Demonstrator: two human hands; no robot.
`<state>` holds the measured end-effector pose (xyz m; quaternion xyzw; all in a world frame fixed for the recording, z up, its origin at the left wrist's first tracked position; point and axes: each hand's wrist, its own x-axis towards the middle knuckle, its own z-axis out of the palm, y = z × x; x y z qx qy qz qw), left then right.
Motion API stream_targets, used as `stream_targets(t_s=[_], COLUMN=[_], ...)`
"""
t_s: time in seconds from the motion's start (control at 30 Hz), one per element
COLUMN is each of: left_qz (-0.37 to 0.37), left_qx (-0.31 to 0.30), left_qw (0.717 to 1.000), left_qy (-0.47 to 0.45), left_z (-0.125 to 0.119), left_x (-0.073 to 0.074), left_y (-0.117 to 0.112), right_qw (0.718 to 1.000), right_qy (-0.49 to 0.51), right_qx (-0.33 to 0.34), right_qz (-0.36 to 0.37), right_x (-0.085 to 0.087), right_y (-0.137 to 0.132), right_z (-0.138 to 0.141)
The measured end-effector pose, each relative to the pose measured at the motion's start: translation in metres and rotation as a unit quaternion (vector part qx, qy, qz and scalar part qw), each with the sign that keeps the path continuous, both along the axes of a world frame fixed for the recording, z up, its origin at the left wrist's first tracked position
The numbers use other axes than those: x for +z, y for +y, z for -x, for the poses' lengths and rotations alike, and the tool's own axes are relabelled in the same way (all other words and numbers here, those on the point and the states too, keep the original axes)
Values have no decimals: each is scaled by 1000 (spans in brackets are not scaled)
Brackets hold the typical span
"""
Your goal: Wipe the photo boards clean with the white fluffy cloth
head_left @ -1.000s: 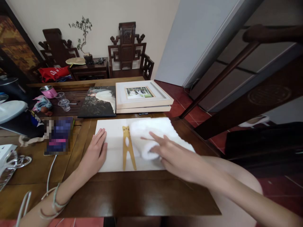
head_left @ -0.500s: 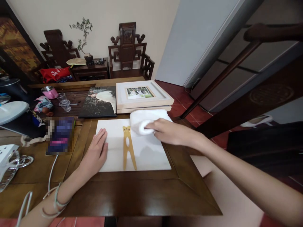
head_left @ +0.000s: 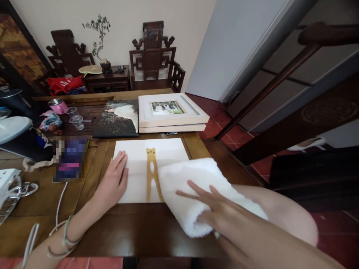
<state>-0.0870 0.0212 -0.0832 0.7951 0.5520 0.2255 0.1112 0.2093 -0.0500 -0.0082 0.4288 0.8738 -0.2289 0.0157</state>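
Note:
My left hand (head_left: 113, 181) lies flat on the left edge of a white board (head_left: 168, 148), its fingers stretched out. Down the middle of the board runs a yellow cat-shaped figure (head_left: 150, 158) with long legs. A folded white towel (head_left: 175, 183) covers the board's lower right part, touches one leg of the figure and hangs past the board over the table edge. My right hand (head_left: 221, 209) grips the towel, several fingers spread across its top and the thumb at its rolled edge.
Behind the board are a dark photo panel (head_left: 112, 125) and stacked pale picture frames (head_left: 148, 121). A blurred-out phone-like object (head_left: 71, 160) with a white cable, a black lidded container (head_left: 28, 147) and a pink mug (head_left: 57, 107) stand on the left. A wooden chair (head_left: 280, 123) is at the right.
My right hand has drawn the towel from the board's upper right toward me, and the towel has spread wider. My left hand has stayed in place.

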Motion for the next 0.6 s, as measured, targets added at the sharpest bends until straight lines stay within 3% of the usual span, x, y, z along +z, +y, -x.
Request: stream_targets(t_s=[0.13,0.27,0.4,0.5,0.6], left_qz=[-2,-11,-16,-18,-14], left_qx=[1,-2,-6,-7,-5], left_qw=[1000,1000,1000,1000,1000], left_qy=[3,-2,-12,-16,-10], left_z=[0,1,2,2,1], left_x=[0,-1,-2,-3,-2], left_y=[0,1,1,0,0], right_qw=[999,999,997,995,994], right_qy=[-20,-36,-23,-20,-26], right_qx=[-13,-29,-28,-22,-8], right_qz=[29,7,-61,-95,-104], right_x=[7,7,-3,-11,-19], right_y=[9,59,99,93,54], right_z=[6,21,29,27,20])
